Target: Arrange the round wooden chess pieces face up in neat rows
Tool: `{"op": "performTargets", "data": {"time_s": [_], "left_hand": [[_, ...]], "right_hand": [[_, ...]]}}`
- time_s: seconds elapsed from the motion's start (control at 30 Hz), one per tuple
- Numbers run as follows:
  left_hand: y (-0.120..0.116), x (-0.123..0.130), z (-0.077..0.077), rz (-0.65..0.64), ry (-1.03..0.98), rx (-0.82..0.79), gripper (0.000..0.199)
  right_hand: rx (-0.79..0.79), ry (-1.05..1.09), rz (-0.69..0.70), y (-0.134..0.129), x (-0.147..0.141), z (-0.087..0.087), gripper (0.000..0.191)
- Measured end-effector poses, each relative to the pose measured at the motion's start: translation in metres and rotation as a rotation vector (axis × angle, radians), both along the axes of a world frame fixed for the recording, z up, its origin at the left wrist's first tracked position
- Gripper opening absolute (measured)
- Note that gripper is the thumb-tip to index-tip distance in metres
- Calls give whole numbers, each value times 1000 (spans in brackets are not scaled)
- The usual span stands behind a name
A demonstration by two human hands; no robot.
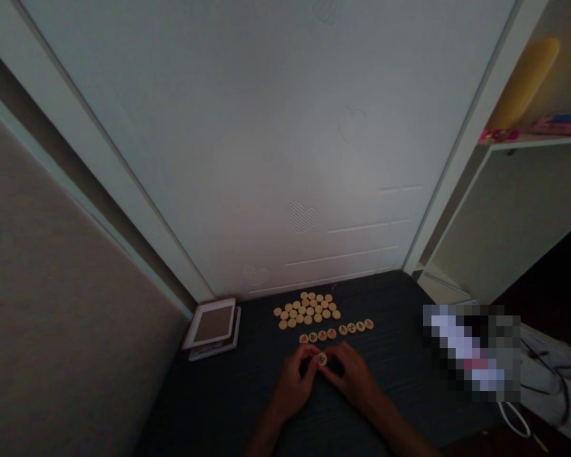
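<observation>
Between the fingertips of both hands is a round wooden Chinese chess piece (322,359), its dark character facing up. My left hand (295,379) pinches it from the left, and my right hand (348,373) meets it from the right. Just beyond my fingers runs a row of face-up chess pieces (351,328), some marked in red and some in black, with a small gap in the middle. Farther back lies a cluster of plain-topped chess pieces (309,311), set close together in uneven rows.
A white-framed item (213,322) lies on another flat item at the table's left edge. The dark table (247,393) meets a white panel (285,158) with heart patterns. Blurred-out objects (471,352) and a white cable (514,416) are at the right.
</observation>
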State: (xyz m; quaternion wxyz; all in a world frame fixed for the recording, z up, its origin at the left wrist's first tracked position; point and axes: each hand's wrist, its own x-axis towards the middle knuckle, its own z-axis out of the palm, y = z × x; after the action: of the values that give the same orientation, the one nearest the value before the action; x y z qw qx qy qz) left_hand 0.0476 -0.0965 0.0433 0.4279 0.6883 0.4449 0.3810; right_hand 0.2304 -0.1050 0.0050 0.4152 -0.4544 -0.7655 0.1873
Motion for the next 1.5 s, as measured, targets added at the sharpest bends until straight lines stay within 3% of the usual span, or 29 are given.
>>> {"op": "performTargets", "data": {"time_s": [0.3, 0.53, 1.03, 1.5], "left_hand": [[-1, 0, 3, 4, 31, 33, 18], [2, 0, 0, 34, 34, 47, 19], [2, 0, -15, 39, 138, 87, 26], [1, 1, -7, 36, 137, 54, 24]], "right_hand": [[15, -26, -28, 1, 0, -2, 16], [-15, -35, 0, -2, -2, 10, 18], [-178, 158, -45, 2, 0, 15, 14], [-238, 177, -32, 3, 1, 21, 28]]}}
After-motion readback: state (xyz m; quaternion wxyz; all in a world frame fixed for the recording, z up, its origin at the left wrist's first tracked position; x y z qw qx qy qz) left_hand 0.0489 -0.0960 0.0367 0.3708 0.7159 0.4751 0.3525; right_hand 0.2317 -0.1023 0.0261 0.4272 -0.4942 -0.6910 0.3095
